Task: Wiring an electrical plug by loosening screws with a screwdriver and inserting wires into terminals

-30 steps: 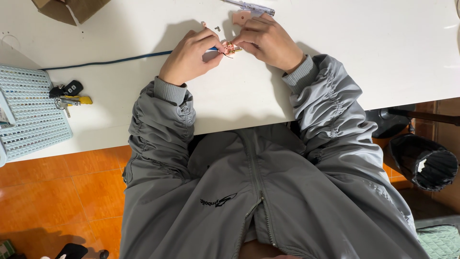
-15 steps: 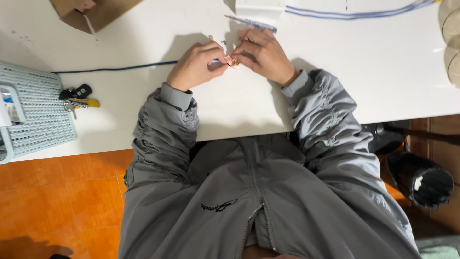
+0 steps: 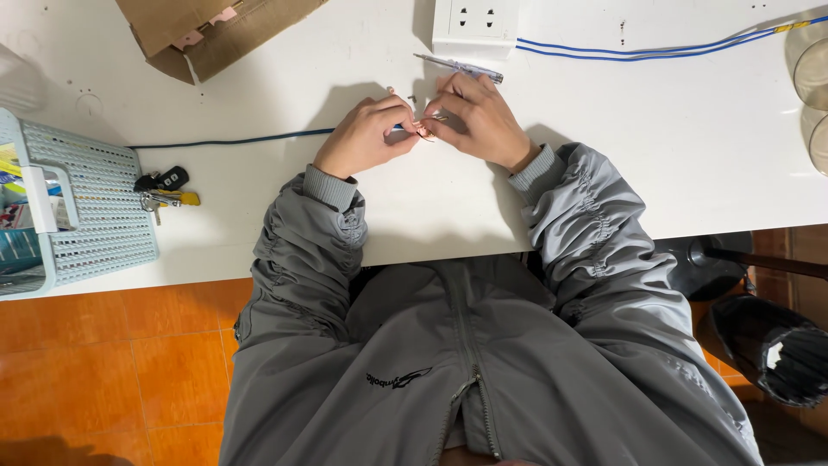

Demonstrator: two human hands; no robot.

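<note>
The white counter [image 3: 655, 155] filled the upper half of the frame, and below it the person's grey jacket [image 3: 466, 362] took up the lower middle over an orange tiled floor [image 3: 129, 362]. At the left edge stood a pale blue perforated basket [image 3: 95, 207], and at the top left lay an opened cardboard box [image 3: 207, 30]. A white power strip [image 3: 474, 22] sat at the top centre, with a pair of blue wires [image 3: 638, 50] running from beside it to the upper right corner. A dark blue cable [image 3: 233, 140] crossed the counter from the left toward the middle of the frame.

The left hand [image 3: 366, 134] and the right hand [image 3: 474, 121] met at the upper centre — fingertips of both pinched together on a small copper-coloured wire end [image 3: 424, 131], held just above the counter surface. Both hands were closed narrow around it; how the cable joined it was hidden by the fingers.

Just beyond the right hand, near the power strip, lay a slim tester screwdriver [image 3: 457, 66]. Between the basket and the left sleeve lay a bunch of keys [image 3: 164, 190] with a black fob and a yellow tag — well apart from the hands.
</note>
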